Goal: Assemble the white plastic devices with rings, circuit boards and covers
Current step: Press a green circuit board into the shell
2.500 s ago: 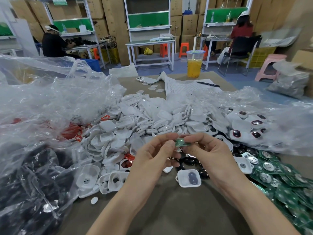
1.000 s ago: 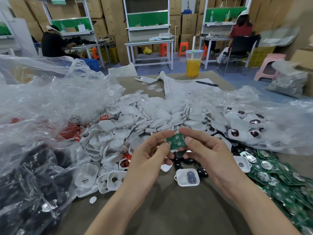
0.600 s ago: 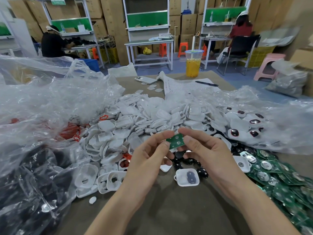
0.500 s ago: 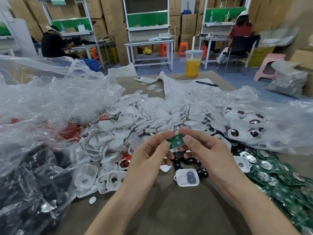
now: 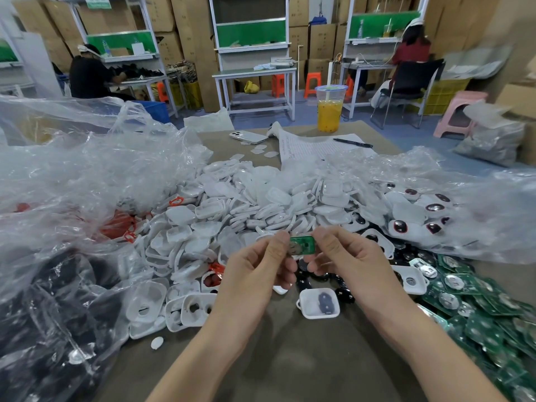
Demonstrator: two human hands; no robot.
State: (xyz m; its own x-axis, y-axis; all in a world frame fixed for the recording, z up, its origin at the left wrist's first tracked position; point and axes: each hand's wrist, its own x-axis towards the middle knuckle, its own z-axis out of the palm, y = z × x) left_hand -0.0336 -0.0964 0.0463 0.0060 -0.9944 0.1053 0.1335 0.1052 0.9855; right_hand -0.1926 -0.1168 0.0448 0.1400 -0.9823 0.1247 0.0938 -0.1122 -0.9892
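Both hands hold a small green circuit board (image 5: 303, 245) above the table centre. My left hand (image 5: 261, 268) pinches its left edge and my right hand (image 5: 345, 256) pinches its right edge. Below them a white plastic device shell (image 5: 318, 303) lies open side up with a dark part inside. A big heap of white covers and shells (image 5: 246, 207) spreads behind the hands. Green circuit boards (image 5: 478, 309) are piled at the right. Black round parts (image 5: 342, 293) lie under my hands.
Crumpled clear plastic bags (image 5: 72, 184) cover the left side and another bag (image 5: 464, 204) the far right. A cup of orange drink (image 5: 330, 108), a phone (image 5: 248, 136), paper and a pen (image 5: 352, 143) sit at the back. Orange rings (image 5: 129, 227) show at the left.
The circuit board has been turned in my fingers from edge-on to tilted up and now lies flatter, held slightly lower between both hands. Nothing else moved.
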